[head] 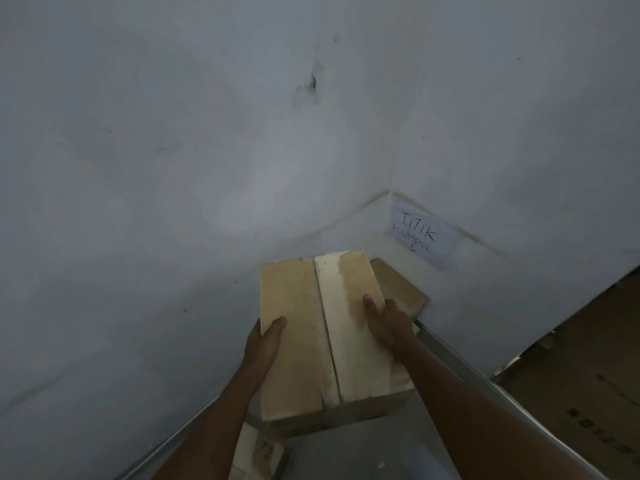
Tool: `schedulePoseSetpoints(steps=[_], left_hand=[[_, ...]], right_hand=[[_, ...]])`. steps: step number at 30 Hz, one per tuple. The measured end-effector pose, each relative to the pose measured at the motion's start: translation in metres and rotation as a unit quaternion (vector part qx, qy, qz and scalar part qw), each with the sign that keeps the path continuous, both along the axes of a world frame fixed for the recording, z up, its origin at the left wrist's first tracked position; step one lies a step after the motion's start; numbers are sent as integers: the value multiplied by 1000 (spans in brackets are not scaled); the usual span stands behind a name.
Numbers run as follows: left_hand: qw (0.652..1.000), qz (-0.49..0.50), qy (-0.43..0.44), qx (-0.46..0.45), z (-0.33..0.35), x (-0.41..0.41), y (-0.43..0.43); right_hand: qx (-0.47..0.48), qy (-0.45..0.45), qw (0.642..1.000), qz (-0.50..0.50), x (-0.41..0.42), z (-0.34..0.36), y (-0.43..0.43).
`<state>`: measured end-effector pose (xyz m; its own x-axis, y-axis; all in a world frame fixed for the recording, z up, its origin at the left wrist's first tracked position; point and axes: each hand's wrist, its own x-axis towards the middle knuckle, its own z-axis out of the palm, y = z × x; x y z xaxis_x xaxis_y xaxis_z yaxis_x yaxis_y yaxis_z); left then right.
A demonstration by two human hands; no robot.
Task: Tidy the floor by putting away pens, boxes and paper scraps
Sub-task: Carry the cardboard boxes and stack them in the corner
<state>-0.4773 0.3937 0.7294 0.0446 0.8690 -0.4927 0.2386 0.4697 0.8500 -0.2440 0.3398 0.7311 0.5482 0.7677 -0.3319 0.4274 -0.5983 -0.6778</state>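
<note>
Here, the cardboard box (298,358) is held in both hands in front of the corner of the wall (173,168), just below a handwritten paper sign (415,233) with an arrow pointing down. The left hand (266,337) grips the box's left edge with the thumb lying on the top face. The right hand (384,320) grips the right edge the same way. The other fingers of both hands go down the sides and are out of sight.

The box looks stiff and dry, with flat faces and firm corners. It is probably light enough for this easy two-handed hold, though its weight cannot be read from here. Opposite side edges are the sensible place to hold it; the smooth taped strip down the middle would give less grip.

Its flaps are closed and taped, so what is inside cannot be told. A second box (398,289) sits further into the corner on the right, partly hidden and also closed. A third box (256,452) shows near the bottom left.
</note>
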Motion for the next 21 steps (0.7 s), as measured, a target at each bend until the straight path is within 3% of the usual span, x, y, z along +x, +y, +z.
schedulePoseSetpoints(steps=[21], left_hand=[[994,-103,17,10,-11,80,67]], right_hand=[[-20,-5,994,-109,66,-17,26]])
